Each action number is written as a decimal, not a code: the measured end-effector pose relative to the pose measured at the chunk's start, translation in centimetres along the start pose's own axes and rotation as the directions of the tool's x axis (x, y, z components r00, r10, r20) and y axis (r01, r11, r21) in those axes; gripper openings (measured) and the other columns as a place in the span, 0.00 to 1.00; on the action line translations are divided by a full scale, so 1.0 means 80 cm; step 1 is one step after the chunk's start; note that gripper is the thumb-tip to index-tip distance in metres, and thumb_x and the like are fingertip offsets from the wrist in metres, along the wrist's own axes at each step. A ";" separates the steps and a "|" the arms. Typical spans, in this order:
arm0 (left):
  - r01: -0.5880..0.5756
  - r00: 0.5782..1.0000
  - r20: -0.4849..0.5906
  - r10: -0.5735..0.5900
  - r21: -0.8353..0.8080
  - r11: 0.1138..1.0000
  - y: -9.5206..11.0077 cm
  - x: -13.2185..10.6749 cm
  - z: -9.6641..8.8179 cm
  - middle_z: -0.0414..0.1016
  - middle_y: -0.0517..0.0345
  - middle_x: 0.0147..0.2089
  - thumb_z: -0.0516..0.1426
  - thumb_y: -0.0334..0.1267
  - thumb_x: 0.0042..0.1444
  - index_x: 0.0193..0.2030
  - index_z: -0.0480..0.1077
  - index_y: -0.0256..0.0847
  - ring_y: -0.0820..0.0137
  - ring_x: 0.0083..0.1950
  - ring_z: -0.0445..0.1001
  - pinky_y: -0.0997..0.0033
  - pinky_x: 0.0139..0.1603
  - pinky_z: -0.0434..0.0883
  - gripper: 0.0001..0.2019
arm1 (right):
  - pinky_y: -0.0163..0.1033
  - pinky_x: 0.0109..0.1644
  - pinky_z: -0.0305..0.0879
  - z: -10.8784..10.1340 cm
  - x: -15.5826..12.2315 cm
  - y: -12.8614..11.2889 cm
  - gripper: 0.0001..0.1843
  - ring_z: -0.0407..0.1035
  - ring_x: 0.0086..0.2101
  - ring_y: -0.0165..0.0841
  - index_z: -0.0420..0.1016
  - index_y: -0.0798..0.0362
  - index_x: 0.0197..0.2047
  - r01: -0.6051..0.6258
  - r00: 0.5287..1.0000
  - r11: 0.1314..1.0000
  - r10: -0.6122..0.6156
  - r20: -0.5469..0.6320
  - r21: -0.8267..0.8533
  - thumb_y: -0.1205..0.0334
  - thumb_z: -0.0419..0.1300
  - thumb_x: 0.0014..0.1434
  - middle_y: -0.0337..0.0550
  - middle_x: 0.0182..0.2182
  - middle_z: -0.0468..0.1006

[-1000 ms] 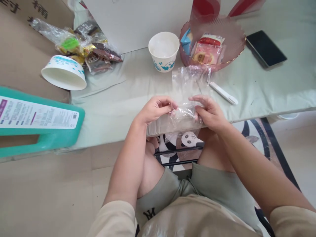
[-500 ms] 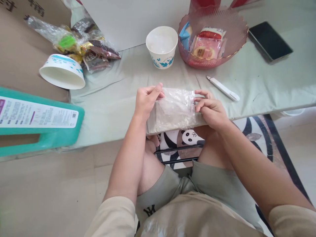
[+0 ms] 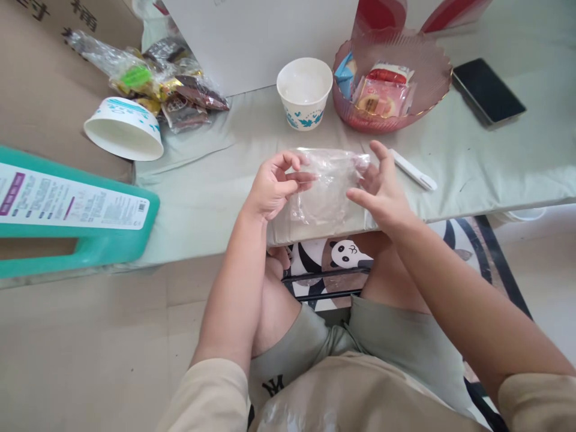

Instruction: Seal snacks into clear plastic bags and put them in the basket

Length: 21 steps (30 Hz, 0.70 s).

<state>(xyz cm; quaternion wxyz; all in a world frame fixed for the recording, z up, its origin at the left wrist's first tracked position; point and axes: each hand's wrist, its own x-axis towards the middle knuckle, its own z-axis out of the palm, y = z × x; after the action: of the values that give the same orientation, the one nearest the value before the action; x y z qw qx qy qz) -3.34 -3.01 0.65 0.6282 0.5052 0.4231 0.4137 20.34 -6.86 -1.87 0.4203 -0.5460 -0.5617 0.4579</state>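
Note:
A clear plastic bag is spread between my two hands above the table's front edge. My left hand is at its left side, fingers curled and some of the fingertips against or behind the film. At the bag's upper right corner, my right hand has its thumb and index finger stretched apart, while its other fingers hold the film. Whether fingertips are inside the bag I cannot tell. A white pen-shaped cutter lies just beyond my right hand. Past the bag stands a white paper bowl with blue leaf print.
A pink ribbed bowl with wrapped snacks is at the back, beside a dark phone. On the left are a tipped paper bowl, packaged snacks and a green jug. A white box stands behind.
Both hands have shifted their grip on the plastic bag. The right thumb and index finger have spread, the left fingers have moved inward over the film, and the bag's top looks looser.

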 end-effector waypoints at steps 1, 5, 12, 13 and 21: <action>0.002 1.000 0.020 -0.001 -0.057 0.998 0.001 -0.002 -0.002 0.74 0.60 0.54 0.62 0.27 0.44 0.39 0.62 0.44 0.68 0.48 0.83 0.66 0.50 0.79 0.17 | 0.51 0.53 0.75 0.006 0.001 -0.004 0.48 0.73 0.58 0.48 0.56 0.40 0.69 -0.029 0.999 0.998 0.027 0.045 0.059 0.43 0.72 0.51 0.51 0.58 0.75; 0.051 0.997 0.069 -0.032 -0.281 0.958 0.008 -0.006 -0.009 0.77 0.59 0.58 0.67 0.39 0.48 0.52 0.63 0.49 0.61 0.51 0.83 0.58 0.53 0.78 0.26 | 0.43 0.44 0.75 0.026 0.003 -0.014 0.23 0.77 0.37 0.35 0.73 0.46 0.46 -0.125 0.991 0.945 0.103 0.088 0.302 0.50 0.73 0.50 0.38 0.34 0.78; 0.249 0.948 0.174 -0.267 0.120 0.961 0.004 0.001 0.001 0.80 0.56 0.30 0.63 0.34 0.54 0.44 0.74 0.37 0.73 0.29 0.77 0.76 0.30 0.70 0.10 | 0.34 0.20 0.57 0.023 0.002 -0.026 0.11 0.63 0.17 0.26 0.68 0.47 0.34 -0.165 0.982 0.958 0.182 -0.050 0.236 0.58 0.68 0.57 0.32 0.20 0.71; 0.237 0.952 0.157 -0.261 0.156 0.959 0.004 0.001 0.003 0.76 0.60 0.25 0.62 0.30 0.54 0.42 0.75 0.37 0.76 0.24 0.72 0.77 0.26 0.66 0.09 | 0.34 0.19 0.55 0.021 0.000 -0.025 0.10 0.61 0.16 0.27 0.69 0.46 0.36 -0.175 0.981 0.962 0.188 -0.044 0.209 0.57 0.68 0.57 0.31 0.18 0.69; 0.114 0.968 0.224 -0.113 0.008 0.993 0.008 -0.002 0.004 0.74 0.57 0.26 0.55 0.36 0.54 0.27 0.76 0.39 0.76 0.25 0.68 0.73 0.26 0.65 0.09 | 0.36 0.25 0.62 0.003 -0.035 -0.009 0.04 0.68 0.24 0.30 0.76 0.48 0.32 -0.122 0.990 0.922 0.141 -0.024 0.367 0.60 0.63 0.51 0.38 0.26 0.76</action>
<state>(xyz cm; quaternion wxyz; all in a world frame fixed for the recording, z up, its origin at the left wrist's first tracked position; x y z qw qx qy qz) -3.10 -3.14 1.33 0.6955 0.5222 0.3769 0.3186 20.13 -9.67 -1.16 0.4964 -0.5061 -0.4185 0.5676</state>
